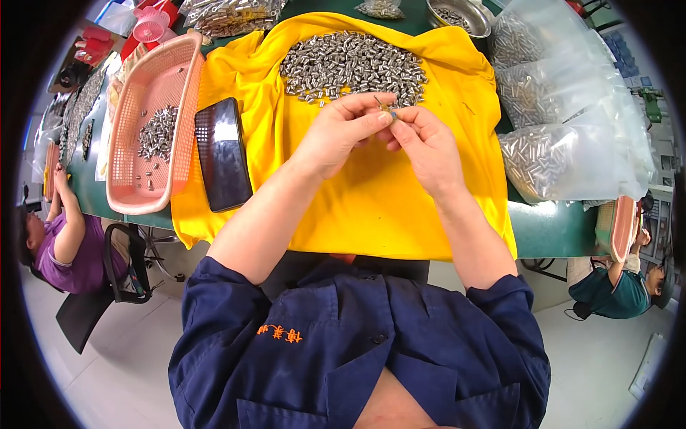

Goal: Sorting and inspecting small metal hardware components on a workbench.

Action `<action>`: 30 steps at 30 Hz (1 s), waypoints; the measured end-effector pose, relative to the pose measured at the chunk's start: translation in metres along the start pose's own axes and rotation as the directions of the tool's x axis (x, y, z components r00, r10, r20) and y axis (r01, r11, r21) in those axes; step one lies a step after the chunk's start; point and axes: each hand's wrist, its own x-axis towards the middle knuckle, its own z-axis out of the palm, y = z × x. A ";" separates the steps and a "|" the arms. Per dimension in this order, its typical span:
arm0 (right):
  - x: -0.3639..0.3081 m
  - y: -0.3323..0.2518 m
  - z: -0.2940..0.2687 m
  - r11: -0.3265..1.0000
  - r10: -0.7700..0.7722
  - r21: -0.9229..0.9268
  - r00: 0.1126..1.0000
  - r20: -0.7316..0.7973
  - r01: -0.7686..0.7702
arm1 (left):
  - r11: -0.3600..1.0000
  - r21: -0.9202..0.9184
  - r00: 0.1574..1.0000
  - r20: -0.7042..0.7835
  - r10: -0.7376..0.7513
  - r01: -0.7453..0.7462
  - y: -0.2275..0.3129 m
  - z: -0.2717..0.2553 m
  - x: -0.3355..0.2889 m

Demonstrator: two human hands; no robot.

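Over the yellow cloth, my left hand and my right hand meet fingertip to fingertip. Both thumbs and forefingers are pinched together around something tiny. Bits of brownish and blue colour show between the fingertips, but the fingers mostly cover it and its kind cannot be made out. Just beyond the hands, a wide heap of small shiny metal cylinders lies on the cloth's far part. To the left, a pink mesh basket holds a smaller pile of similar metal pieces.
A dark phone or tablet lies between basket and cloth. Clear bags of metal parts line the table's right side. A metal bowl stands at the back. People sit at far left and far right.
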 end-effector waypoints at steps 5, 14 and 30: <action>0.000 0.001 0.000 0.999 0.044 -0.024 0.999 -0.017 -0.045 | 0.984 -0.163 0.995 0.062 0.078 -0.067 -0.005 -0.014 0.004; 0.003 0.000 -0.004 0.997 0.069 0.016 0.997 0.042 -0.070 | 0.999 -0.027 1.000 0.020 -0.019 0.020 -0.005 -0.003 0.001; 0.010 -0.004 -0.013 0.986 0.138 0.117 0.980 -0.141 -0.122 | 0.954 0.291 0.997 0.041 0.059 -0.068 -0.005 -0.001 0.002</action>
